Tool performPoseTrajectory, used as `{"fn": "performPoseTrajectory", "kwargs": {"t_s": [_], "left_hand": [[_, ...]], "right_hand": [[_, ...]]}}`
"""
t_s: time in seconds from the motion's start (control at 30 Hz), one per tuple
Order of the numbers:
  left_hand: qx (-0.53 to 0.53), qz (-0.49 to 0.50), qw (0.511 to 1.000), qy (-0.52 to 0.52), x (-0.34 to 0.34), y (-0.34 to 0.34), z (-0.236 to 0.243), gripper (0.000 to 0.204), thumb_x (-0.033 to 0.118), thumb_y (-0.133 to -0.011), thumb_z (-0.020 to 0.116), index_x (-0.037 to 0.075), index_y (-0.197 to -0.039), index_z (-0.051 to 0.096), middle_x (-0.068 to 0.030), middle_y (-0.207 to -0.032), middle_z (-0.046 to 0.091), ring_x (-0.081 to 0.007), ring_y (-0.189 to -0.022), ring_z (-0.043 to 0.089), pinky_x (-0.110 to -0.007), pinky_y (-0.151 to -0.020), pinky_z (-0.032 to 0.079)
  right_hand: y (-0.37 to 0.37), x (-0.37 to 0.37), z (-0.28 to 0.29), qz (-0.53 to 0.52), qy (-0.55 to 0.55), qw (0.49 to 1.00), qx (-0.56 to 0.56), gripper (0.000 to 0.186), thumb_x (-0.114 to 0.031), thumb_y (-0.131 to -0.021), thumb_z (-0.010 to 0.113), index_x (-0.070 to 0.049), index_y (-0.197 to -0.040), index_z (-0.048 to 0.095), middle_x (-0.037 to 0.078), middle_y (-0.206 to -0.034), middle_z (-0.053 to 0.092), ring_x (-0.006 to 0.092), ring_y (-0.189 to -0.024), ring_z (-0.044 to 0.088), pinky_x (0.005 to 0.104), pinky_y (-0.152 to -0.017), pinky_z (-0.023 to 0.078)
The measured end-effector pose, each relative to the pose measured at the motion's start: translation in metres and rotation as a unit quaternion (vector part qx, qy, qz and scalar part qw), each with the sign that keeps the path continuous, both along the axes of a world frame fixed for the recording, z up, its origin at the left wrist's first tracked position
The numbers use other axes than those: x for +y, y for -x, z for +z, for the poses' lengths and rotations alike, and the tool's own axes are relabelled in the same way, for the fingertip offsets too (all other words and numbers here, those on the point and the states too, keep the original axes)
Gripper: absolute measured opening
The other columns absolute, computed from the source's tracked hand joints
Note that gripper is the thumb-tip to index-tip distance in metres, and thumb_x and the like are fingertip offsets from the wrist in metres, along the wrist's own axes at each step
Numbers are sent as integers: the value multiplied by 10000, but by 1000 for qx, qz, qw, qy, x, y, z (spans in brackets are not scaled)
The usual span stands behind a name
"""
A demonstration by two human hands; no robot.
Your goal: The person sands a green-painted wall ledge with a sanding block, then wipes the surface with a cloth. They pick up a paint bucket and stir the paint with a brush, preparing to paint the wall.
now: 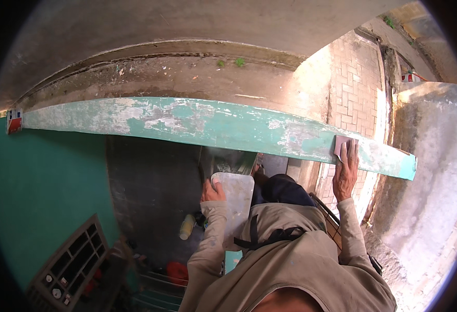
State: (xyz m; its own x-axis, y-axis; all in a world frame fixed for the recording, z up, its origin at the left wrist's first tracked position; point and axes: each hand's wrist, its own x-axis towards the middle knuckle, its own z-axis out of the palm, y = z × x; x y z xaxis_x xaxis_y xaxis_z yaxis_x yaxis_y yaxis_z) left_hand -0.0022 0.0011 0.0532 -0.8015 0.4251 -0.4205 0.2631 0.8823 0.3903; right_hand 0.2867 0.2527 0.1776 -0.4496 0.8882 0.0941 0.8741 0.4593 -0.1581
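Note:
A long green board (197, 122) with worn, whitish patches runs across the view from left to right. My right hand (346, 171) presses a small greyish-pink sanding sheet (342, 144) flat against the board near its right end. My left hand (212, 191) grips the edge of a pale, flat rectangular board (234, 200), held upright below the green board. Both sleeves are beige.
A green wall (41, 197) fills the left, with a dark grille window (70, 265) low down. Below lie a yellow bottle (187, 226) and a red object (177, 271). Brick paving (356, 83) and a concrete wall (426, 171) are at the right.

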Motion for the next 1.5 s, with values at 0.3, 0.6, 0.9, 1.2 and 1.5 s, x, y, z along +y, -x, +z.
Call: {"fn": "performPoseTrajectory", "kwargs": {"t_s": [0.3, 0.6, 0.9, 1.2, 1.5], "left_hand": [[10, 6, 1000, -4, 14, 4, 13, 535, 404, -961, 440, -42, -1213, 594, -261, -1183, 623, -438, -1080, 588, -484, -927, 453], [14, 1, 999, -35, 5, 3, -7, 524, 384, -976, 421, -65, -1179, 598, -297, -1087, 639, -482, -986, 605, -518, -838, 473], [3, -2, 999, -43, 9, 1, 2, 504, 383, -998, 374, -36, -1158, 605, -302, -1019, 648, -493, -955, 605, -529, -793, 476], [19, 1, 997, -78, 7, -2, -1, 481, 375, -1004, 372, -22, -1132, 611, -297, -1011, 650, -494, -948, 602, -524, -787, 473], [14, -36, 993, -113, 5, 2, -8, 502, 359, -1006, 360, -44, -1209, 580, -291, -1085, 641, -466, -993, 604, -492, -842, 469]], "right_hand": [[152, -34, -6, 131, 67, 988, 49, 653, -122, -858, 587, -113, -1476, 376, 114, -1569, 297, 327, -1466, 223, 499, -1182, 168], [100, -21, -3, 113, 57, 990, 55, 621, -141, -855, 594, -132, -1451, 417, 72, -1546, 350, 276, -1452, 270, 467, -1178, 197], [-113, 29, -1, -169, -26, 985, -15, 537, -41, -938, 472, -140, -1463, 421, 63, -1533, 379, 303, -1450, 270, 481, -1175, 219], [-77, 18, -9, -154, -51, 984, 69, 601, 18, -854, 520, -62, -1441, 427, 161, -1537, 340, 379, -1441, 262, 504, -1154, 244], [26, 3, 1, -4, 42, 992, 120, 591, -142, -857, 581, -46, -1422, 436, 137, -1532, 357, 335, -1440, 282, 488, -1170, 206]]}}
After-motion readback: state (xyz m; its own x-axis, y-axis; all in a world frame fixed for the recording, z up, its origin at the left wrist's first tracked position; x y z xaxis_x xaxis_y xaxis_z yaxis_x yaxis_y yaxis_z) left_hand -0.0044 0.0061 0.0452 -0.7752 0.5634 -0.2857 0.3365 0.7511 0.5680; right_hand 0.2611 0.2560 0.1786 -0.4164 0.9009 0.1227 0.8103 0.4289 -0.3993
